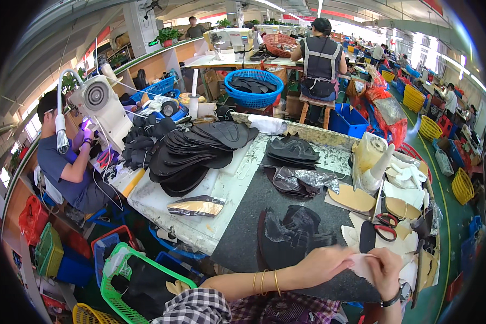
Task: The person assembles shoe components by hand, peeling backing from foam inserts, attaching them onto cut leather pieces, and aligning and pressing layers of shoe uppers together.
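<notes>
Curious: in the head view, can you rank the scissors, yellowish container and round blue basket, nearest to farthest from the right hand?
1. Scissors: just beyond the right hand.
2. Yellowish container: farther up, table's right side.
3. Round blue basket: past the far edge.

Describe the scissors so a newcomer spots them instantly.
Start at the workbench and find the person's right hand near its lower right. Just beyond that hand, right of a small black piece, lie the scissors among pale cut pieces. Red with two loops, they stand out from white, beige and black neighbours.
</notes>
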`<state>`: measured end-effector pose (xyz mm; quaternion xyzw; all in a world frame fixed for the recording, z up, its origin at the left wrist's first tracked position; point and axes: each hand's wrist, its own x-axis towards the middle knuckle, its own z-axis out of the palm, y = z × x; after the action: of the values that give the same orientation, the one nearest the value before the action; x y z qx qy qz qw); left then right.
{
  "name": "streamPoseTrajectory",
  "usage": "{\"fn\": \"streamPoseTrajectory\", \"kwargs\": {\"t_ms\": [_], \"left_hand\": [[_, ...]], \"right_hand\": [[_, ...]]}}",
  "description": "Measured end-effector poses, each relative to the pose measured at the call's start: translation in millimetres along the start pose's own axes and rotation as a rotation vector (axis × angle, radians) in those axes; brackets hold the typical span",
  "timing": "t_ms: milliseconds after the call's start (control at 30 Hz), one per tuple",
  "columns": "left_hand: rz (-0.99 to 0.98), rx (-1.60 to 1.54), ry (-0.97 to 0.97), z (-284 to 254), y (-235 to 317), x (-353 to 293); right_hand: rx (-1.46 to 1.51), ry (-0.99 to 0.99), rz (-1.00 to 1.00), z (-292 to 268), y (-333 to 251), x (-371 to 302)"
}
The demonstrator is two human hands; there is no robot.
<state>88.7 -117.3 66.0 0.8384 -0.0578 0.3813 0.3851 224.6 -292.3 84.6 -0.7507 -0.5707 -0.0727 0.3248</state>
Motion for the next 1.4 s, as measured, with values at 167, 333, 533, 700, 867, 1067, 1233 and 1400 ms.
{"fn": "streamPoseTrajectory", "kwargs": {"t_ms": [167, 333, 533, 700, 867, 1067, 1233, 1400], "left_hand": [[-0.855, -0.662, -0.604, -28.9, -5.6, -38.1], [-0.627, -0.482, -0.491, -52.7, -7.3, -64.2], [-0.936, -1.428, -0.164, -47.6, -11.4, -66.0], [-0.915, -1.586, 0.034, -29.7, -15.2, -85.5], [-1.017, -1.564, 0.035, -32.7, -16.3, -76.0], [-0.973, -1.632, -0.046, -38.5, -4.4, -98.8], [-0.873, -1.63, 0.041, -33.5, 0.7, -98.9], [-0.731, -1.456, 0.328, -76.7, -3.4, -108.3]], "right_hand": [[0.181, -0.169, 0.163, 3.1, -26.5, 11.4], [0.326, -0.296, 0.121, 19.8, -27.6, 29.7], [0.491, -0.413, 0.155, 79.3, -42.4, 25.3], [0.419, -0.232, -0.234, 67.2, -58.6, 39.7], [0.435, -0.272, -0.216, 77.2, -56.3, 43.8], [0.462, -0.197, -0.426, 77.8, -58.4, 35.4], [0.403, -0.084, -0.496, 79.2, -52.2, 22.2], [0.408, -0.511, -0.465, 67.4, -64.2, -7.3]]}}
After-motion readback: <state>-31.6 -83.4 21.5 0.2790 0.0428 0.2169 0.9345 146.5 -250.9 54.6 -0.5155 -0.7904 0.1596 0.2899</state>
